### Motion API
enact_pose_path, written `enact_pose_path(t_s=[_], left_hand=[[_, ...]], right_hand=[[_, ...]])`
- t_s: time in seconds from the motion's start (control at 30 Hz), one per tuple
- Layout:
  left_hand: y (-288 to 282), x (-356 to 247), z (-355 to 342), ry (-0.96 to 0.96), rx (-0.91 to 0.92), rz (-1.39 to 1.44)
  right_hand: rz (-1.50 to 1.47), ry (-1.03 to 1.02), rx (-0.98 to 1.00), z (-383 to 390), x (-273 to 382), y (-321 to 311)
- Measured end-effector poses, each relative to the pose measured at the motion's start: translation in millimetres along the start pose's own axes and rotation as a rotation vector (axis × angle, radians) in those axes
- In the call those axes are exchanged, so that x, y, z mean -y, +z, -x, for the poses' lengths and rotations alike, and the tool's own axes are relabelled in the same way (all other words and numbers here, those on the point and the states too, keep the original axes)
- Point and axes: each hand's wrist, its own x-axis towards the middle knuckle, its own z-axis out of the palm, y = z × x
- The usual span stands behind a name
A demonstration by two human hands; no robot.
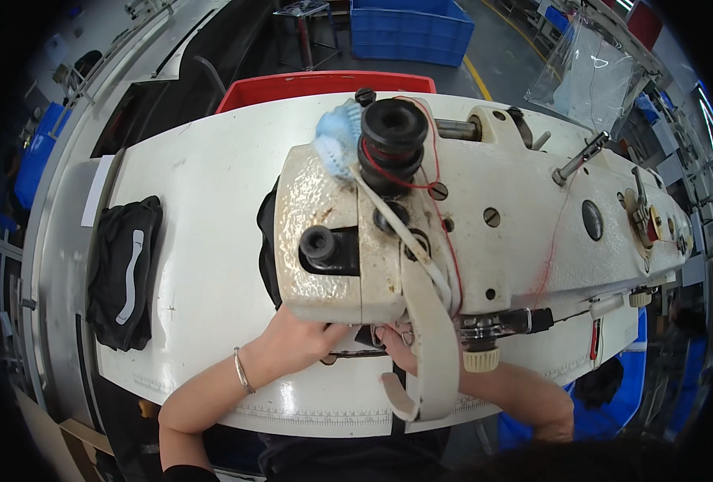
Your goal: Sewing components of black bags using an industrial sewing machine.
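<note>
A cream sewing machine (485, 217) fills the middle of the view, its head over both of my hands. My left hand (296, 344) reaches in from the left, a bangle on its wrist, its fingertips mostly hidden under the head. Between the hands, a small piece of black fabric (366, 336) shows below the head. My right hand (402, 350) is beside that fabric, largely covered by the curved cream lever (433, 353); small metal parts are at its fingertips. More black fabric (268, 249) sticks out left of the head. Whether either hand grips the fabric is hidden.
A folded black garment piece (123, 273) with a pale curved strip lies at the table's (204, 241) left edge. Red thread runs over the machine. Behind the table are a red bin (324, 82) and a blue crate (409, 32). Another blue bin (626, 386) stands at right.
</note>
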Motion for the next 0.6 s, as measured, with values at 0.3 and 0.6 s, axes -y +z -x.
enact_pose_path(t_s=[0.3,0.6], left_hand=[[7,22,-1,-0.211,-0.029,0.059],[-40,-35,19,0.113,0.390,0.238]], right_hand=[[0.942,-0.447,-0.192,-8,-28,1],[-0.438,-0.069,0.676,46,67,7]])
